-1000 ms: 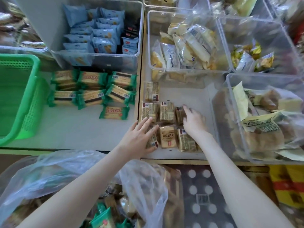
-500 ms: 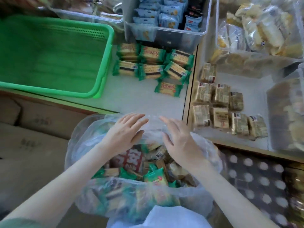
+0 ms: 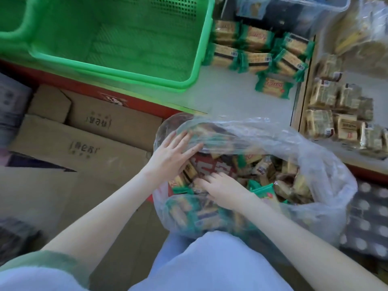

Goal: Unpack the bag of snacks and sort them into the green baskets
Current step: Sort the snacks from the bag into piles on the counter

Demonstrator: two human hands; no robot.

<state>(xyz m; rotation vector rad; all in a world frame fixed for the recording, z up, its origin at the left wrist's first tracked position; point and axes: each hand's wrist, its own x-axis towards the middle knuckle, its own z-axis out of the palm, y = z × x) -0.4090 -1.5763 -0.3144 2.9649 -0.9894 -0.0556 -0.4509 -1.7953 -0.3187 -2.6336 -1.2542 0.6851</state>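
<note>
Green plastic basket (image 3: 126, 75) sits on the shelf at upper left, nothing in it. Just beside it on the right lie green-wrapped snacks (image 3: 258, 57), and farther right a cluster of brown-wrapped snacks (image 3: 340, 114). Cardboard boxes (image 3: 84, 139) are stacked below the shelf edge. The clear bag (image 3: 319, 164) of mixed packets stands between the person and the shelf, its loose film folded over part of the opening.

Half a second ago both hands were spread at the bag's mouth; now the right hand (image 3: 222, 190) is down among the packets, fingers bent, and whether it grips one cannot be told. The left hand (image 3: 172, 154) lies flat with straight fingers, pressing the film back at the far-left rim.
</note>
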